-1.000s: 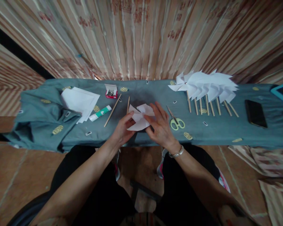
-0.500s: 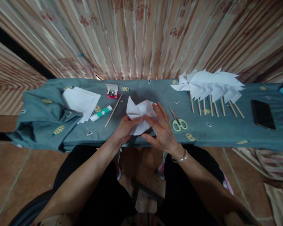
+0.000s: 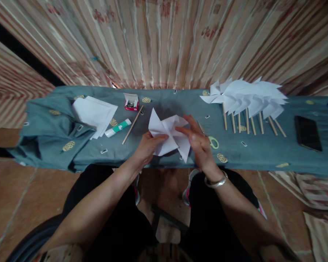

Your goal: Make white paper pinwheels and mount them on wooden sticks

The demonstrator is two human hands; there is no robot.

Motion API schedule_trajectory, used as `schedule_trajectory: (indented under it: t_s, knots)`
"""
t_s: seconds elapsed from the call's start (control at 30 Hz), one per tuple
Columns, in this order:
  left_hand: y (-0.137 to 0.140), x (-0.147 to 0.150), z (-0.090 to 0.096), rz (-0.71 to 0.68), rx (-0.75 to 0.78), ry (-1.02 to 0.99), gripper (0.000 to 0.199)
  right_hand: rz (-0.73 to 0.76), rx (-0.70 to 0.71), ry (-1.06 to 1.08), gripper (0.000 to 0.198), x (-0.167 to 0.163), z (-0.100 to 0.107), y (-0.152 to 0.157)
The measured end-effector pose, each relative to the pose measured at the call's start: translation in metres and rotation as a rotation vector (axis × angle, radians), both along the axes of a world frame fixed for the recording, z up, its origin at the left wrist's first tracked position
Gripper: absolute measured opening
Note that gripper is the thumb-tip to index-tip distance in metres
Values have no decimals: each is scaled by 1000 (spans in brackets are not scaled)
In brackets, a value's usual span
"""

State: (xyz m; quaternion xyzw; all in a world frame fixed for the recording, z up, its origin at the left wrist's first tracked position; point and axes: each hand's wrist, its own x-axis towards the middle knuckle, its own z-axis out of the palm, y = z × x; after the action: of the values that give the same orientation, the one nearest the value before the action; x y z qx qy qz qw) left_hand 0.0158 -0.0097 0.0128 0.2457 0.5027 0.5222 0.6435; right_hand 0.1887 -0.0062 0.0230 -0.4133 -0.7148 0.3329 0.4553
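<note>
A white paper pinwheel (image 3: 165, 147) with pointed, folded blades is held just above the near half of the cloth-covered table. My left hand (image 3: 148, 148) grips it from the left, the thumb pressed on the paper near its middle. At the right side of the pinwheel, my right hand (image 3: 200, 143) has its fingers apart, with the index finger stretched over the paper; whether it touches is hard to tell. Behind that hand lie scissors (image 3: 214, 142) with light green handles, partly covered. A wooden stick (image 3: 132, 124) rests to the left of the pinwheel.
Left of the stick are a glue stick (image 3: 118, 127), an open red box (image 3: 131, 102) of small metal pieces and a stack of white paper (image 3: 94, 112). Several finished pinwheels (image 3: 251, 96) on sticks overlap at the right, beside a black phone (image 3: 308, 133).
My right hand has drawn back to the right from the pinwheel's middle. The pinwheel's blades stand more spread, with one point showing at the lower right. My left hand keeps its grip.
</note>
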Motion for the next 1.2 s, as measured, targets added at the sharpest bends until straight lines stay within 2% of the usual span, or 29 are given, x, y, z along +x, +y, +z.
schedule_trajectory:
  t_s: [0.13,0.27,0.37,0.47,0.6,0.7,0.9,1.03,1.2]
  knots:
    - [1,0,2,1,11,26,22,-134,-248,283,51,6,-8,15]
    - [2,1,7,3,29,30,23,-115,-496,482,64,7,-23,26]
    - [3,0,11,3,23,12,25,-168,-588,526,68,10,-29,31]
    - [3,-1,14,4,27,-12,26,-223,-608,572,61,15,-27,35]
    - [4,0,13,-1,36,-1,26,-58,-698,614,46,13,-16,31]
    - [4,2,10,0,54,27,24,57,-760,630,48,3,-9,25]
    - [3,6,6,9,100,81,24,30,-748,602,55,-9,-10,21]
    - [3,7,3,18,136,110,20,-8,-646,576,58,-13,-11,20]
    - [3,10,3,23,129,200,16,-71,-483,481,47,-18,-10,21]
